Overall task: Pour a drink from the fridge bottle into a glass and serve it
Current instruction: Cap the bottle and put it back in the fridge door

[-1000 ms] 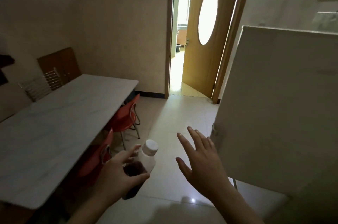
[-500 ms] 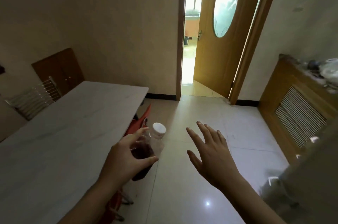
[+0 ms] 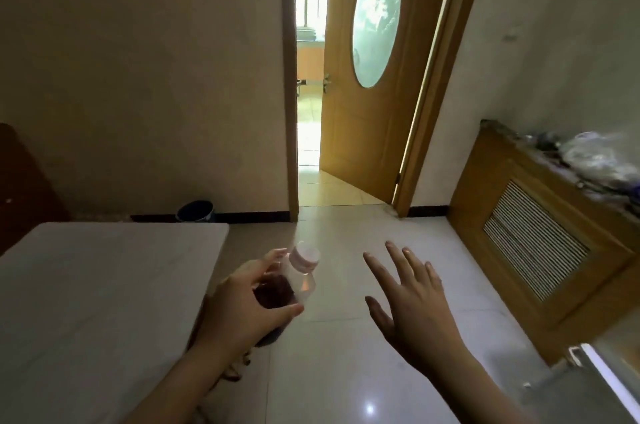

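Observation:
My left hand [image 3: 242,306] grips a small clear plastic bottle [image 3: 294,280] with a white cap and dark reddish drink in its lower part. I hold it tilted, cap pointing up and to the right, just off the right edge of the white table [image 3: 97,302]. My right hand [image 3: 412,302] hovers over the floor to the right of the bottle, fingers spread and straight, holding nothing. No glass shows in this view.
A wooden door [image 3: 367,77] with an oval window stands ajar ahead, showing a bright room beyond. A wooden radiator cabinet [image 3: 533,236] with clutter on top lines the right wall. A dark bin [image 3: 195,211] sits by the far wall. The fridge edge [image 3: 599,378] shows at bottom right.
The view has swung away from the fridge door and moved forward along the table toward the doorway. The bottle stays in my left hand; my right hand stays spread.

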